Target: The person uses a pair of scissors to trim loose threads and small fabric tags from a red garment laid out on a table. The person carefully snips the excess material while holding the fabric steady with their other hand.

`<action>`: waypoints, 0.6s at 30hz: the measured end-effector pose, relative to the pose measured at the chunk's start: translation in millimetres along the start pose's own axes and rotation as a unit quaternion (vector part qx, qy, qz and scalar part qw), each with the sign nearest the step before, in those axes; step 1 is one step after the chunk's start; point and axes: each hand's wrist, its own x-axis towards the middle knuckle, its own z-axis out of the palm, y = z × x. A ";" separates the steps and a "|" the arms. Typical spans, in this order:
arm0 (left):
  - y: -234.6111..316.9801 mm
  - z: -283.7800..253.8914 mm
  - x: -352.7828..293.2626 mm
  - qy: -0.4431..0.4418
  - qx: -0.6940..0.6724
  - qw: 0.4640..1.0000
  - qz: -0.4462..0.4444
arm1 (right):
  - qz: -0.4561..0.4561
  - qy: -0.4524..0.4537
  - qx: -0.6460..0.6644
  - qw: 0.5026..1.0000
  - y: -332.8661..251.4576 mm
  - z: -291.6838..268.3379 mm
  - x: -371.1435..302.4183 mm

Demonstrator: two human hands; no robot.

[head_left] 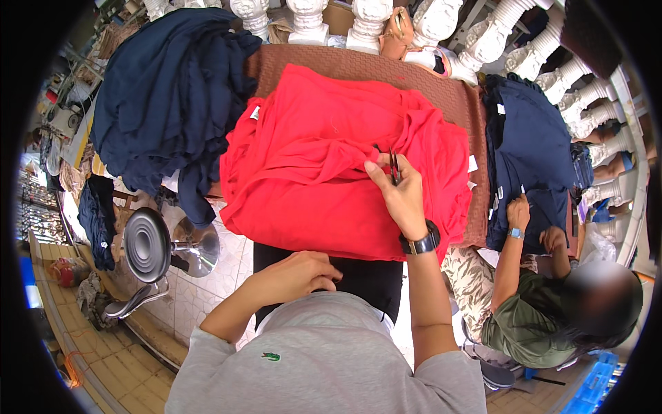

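Note:
A large heap of red garments (317, 214) lies in front of me, its cloth rumpled in the middle. Over its right half is my right hand (402, 190), with a small pair of dark thread snips (394, 168) in it, blades pointing away from me. The thumb and forefinger of that hand touch a raised fold of the red cloth; whether they pinch it I cannot tell. My left hand (300, 272) rests by my waist, in front of the heap's near edge. Its fingers are curled inward, and nothing shows in them.
Dark blue garments (165, 103) form a tall pile at the left; another navy stack (527, 145) lies right. A brown textured cover (441, 86) lies beneath the red heap. A co-worker (538, 310) sits at the right, hands on the navy stack. A round stool (147, 245) stands left; white balusters (307, 21) line the back.

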 end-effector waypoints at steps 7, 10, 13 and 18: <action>16.6 -57.7 66.9 0.412 0.051 0.907 0.077 | 0.061 -0.029 0.226 0.972 -10.3 9.7 18.7; 9.1 -59.5 95.5 0.435 0.047 0.891 0.117 | 0.053 -0.027 0.205 0.977 -17.7 11.9 15.9; -3.4 -53.7 116.5 0.448 0.031 0.884 0.129 | 0.055 -0.035 0.205 0.977 -16.9 12.6 12.7; -12.0 -46.9 130.1 0.474 -0.072 0.870 0.116 | 0.023 -0.052 0.205 0.977 -11.9 10.4 6.1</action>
